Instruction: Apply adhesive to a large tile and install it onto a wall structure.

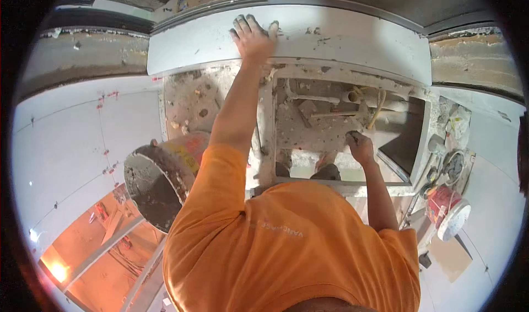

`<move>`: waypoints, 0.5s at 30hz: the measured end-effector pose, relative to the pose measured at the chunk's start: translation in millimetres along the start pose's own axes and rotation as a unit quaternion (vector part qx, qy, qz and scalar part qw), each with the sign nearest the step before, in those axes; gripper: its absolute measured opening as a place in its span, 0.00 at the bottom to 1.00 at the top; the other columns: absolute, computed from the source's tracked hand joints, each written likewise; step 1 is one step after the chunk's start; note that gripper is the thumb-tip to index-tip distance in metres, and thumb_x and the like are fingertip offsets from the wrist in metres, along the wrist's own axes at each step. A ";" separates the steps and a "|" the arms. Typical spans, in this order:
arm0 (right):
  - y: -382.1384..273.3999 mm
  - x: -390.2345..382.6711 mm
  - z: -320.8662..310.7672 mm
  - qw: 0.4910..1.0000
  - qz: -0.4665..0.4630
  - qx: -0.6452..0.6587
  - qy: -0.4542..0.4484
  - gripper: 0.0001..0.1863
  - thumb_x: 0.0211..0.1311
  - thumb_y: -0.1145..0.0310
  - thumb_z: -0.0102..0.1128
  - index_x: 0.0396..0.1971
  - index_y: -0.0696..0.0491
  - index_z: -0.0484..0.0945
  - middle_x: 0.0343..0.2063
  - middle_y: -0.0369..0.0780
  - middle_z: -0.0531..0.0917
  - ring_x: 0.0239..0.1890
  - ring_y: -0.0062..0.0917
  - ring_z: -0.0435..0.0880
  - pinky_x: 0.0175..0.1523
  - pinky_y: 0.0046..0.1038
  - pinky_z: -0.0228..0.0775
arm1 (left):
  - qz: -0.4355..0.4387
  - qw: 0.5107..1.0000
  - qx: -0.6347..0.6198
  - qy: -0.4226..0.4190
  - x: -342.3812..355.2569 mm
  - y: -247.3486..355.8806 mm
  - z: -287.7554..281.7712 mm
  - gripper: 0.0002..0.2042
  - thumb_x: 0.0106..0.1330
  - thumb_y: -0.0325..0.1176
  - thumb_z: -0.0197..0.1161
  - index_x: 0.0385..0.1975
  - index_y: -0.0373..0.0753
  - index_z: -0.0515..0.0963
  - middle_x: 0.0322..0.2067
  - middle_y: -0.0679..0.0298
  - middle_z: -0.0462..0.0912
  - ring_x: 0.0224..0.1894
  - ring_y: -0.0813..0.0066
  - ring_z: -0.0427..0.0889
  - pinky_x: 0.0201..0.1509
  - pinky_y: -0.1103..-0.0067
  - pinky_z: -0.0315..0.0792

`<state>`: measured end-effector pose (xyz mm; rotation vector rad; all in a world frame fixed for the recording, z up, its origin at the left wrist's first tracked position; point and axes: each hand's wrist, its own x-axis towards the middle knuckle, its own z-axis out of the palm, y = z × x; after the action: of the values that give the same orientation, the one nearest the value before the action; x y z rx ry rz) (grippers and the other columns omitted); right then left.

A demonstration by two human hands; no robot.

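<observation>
My left hand point(253, 38) lies with fingers spread on a long white slab point(352, 39) under the window frame. Grey, mortar-like smears mark the slab beside the hand and toward its middle. Lower down, my right hand point(360, 146) hangs over the right part of a rectangular cut-out in the mortar-stained counter point(267, 135). Its fingers are curled in; whatever they hold, if anything, is hidden. Through the cut-out show pale pipes point(314, 98), a yellowish hose point(378, 109) and debris, with my shoes at its near edge.
A large mortar-crusted bucket point(154, 191) stands tilted at the left. On the right are a red-and-white pail point(447, 211), a mallet point(437, 145) and other tools along the counter edge. White tiled walls flank both sides. A bright lamp point(57, 269) glows at lower left near metal rails point(104, 251).
</observation>
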<state>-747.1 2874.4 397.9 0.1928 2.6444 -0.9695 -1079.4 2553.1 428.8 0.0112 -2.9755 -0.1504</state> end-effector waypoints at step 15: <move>44.5 -22.1 -12.8 0.998 0.050 0.027 -0.002 0.14 0.65 0.62 0.61 0.39 0.57 0.85 0.34 0.52 0.86 0.38 0.48 0.85 0.41 0.41 0.77 | 0.523 0.767 -0.354 -0.118 -113.9 301.1 6.1 0.34 0.61 0.48 0.65 0.62 0.31 0.68 0.67 0.46 0.65 0.71 0.48 0.61 0.75 0.56 0.52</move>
<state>-719.2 2916.2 387.6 0.3323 2.5785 -1.0072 -967.8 2855.1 434.8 -1.7650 -2.4200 -1.1169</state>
